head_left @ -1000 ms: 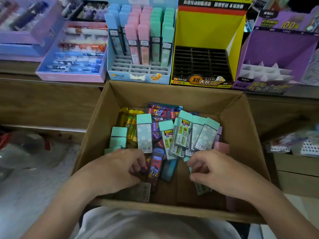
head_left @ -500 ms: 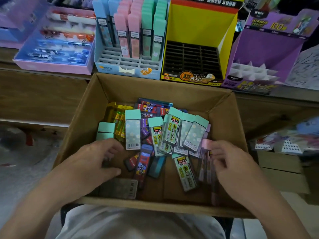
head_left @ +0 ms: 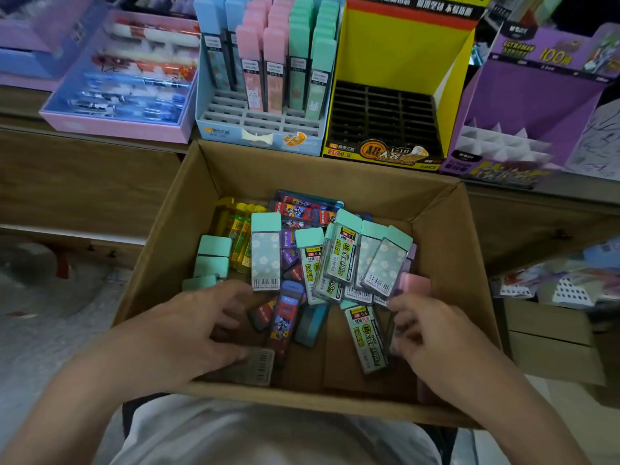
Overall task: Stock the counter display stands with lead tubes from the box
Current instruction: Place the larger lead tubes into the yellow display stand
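in the box [head_left: 157, 243] the left hand [head_left: 188, 333] rests, fingers [head_left: 231, 297] spread, on loose tubes [head_left: 259, 366]; the right hand [head_left: 439, 344] pinches pink tubes [head_left: 417, 285]

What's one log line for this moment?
left hand: open, over tubes in box | right hand: at pink tube | yellow stand: empty

A brown wooden counter [head_left: 84, 182] runs across; grey floor [head_left: 40, 330] lies lower left (blurred), drawers [head_left: 550, 333] right.
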The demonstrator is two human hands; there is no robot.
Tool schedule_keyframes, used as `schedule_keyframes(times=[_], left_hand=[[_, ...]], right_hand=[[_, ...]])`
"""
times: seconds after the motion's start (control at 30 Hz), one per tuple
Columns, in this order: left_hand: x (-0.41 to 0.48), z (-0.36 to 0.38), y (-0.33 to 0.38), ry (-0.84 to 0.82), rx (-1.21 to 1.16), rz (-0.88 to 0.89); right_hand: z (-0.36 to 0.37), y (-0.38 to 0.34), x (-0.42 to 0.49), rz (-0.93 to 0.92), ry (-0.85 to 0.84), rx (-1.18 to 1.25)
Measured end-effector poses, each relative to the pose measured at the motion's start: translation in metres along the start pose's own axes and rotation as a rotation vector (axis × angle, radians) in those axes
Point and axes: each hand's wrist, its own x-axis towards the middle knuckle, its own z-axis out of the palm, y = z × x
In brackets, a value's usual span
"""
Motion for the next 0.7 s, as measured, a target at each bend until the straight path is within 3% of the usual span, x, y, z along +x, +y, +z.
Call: schedule_keyframes(times=[0.27, 0.57, 0.7], left_hand=[[0.010, 0.006, 0.016, -0.111, 0.069, 0.097], [0.016, 0.014, 0.019, -0.041, 0.090, 0.119], [0.018, 0.016, 0.015, -0.010, 0.053, 0.107]], right_hand=[[0.003, 0.000, -0.014, 0.002, -0.016, -0.013], [0.020, -0.010, -0.020, -0.098, -0.147, 0.071], [0.013, -0.007, -0.019, -0.085, 0.059, 0.148]])
